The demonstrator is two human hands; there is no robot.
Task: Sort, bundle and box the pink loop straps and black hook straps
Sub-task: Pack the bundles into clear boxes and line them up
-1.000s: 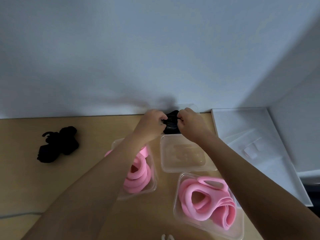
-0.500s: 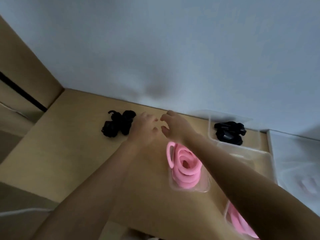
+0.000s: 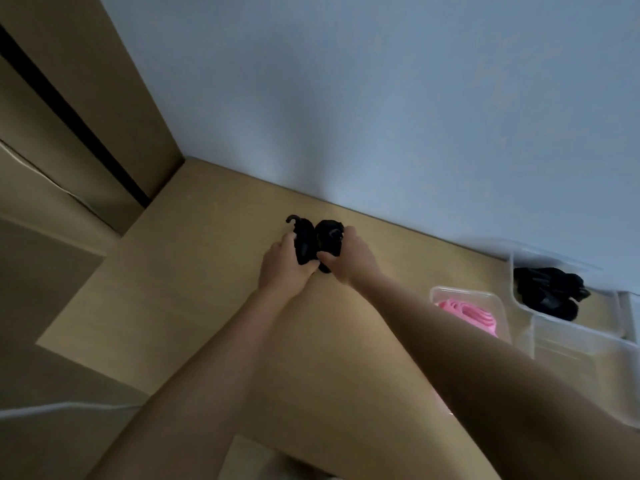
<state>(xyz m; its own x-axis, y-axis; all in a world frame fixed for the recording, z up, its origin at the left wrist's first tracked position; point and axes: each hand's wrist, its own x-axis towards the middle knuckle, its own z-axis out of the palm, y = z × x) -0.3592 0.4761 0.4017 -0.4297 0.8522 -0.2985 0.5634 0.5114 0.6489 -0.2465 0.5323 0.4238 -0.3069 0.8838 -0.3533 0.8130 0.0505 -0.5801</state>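
A loose pile of black hook straps (image 3: 317,237) lies on the wooden table (image 3: 180,292) near the wall. My left hand (image 3: 284,266) grips the left clump of the pile and my right hand (image 3: 349,259) grips the right clump, fingers curled round the black material. At the right, a clear plastic box (image 3: 512,271) holds another bundle of black hook straps (image 3: 547,289). In front of it a second clear box (image 3: 498,303) holds pink loop straps (image 3: 467,315), partly hidden behind my right forearm.
An empty clear box (image 3: 581,355) stands at the right edge. A pale wall runs behind the table. A brown cabinet side (image 3: 69,133) rises at the left, and a white cable (image 3: 52,408) lies below the table's left edge.
Both hands left the black straps in the box at the right, crossed the table leftward and closed on the loose black pile. The view has swung left with them.
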